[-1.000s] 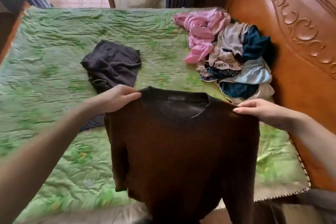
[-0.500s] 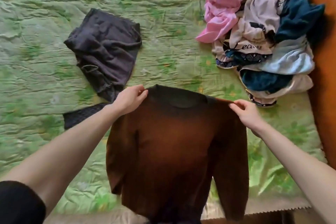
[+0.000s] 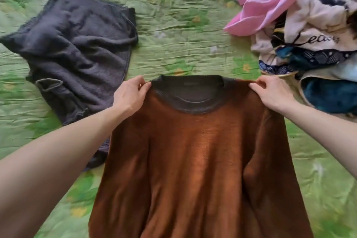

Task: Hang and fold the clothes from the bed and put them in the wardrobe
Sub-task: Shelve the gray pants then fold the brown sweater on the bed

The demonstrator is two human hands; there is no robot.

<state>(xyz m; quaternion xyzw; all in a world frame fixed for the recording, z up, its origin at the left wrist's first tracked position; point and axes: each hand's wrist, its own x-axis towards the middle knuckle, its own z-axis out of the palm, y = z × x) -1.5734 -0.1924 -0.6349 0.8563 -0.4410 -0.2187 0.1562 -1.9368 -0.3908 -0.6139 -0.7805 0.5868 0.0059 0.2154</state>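
A rust-brown sweater (image 3: 197, 160) with a dark grey collar is spread in front of me over the green bedspread (image 3: 173, 25). My left hand (image 3: 131, 94) pinches its left shoulder beside the collar. My right hand (image 3: 272, 94) pinches the right shoulder. The sleeves hang down along the sweater's sides, and its hem runs out of the bottom of the view. A crumpled dark grey garment (image 3: 77, 50) lies on the bed to the left, partly under my left forearm.
A pile of clothes sits at the right edge: a pink garment (image 3: 260, 2), a cream top with dark lettering (image 3: 318, 25), dark blue patterned fabric (image 3: 309, 60) and a teal piece (image 3: 332, 96).
The view has dropped and moved closer to the bed; the headboard is out of sight. Both hands have carried the sweater forward and lower over the bedspread, still holding its shoulders.
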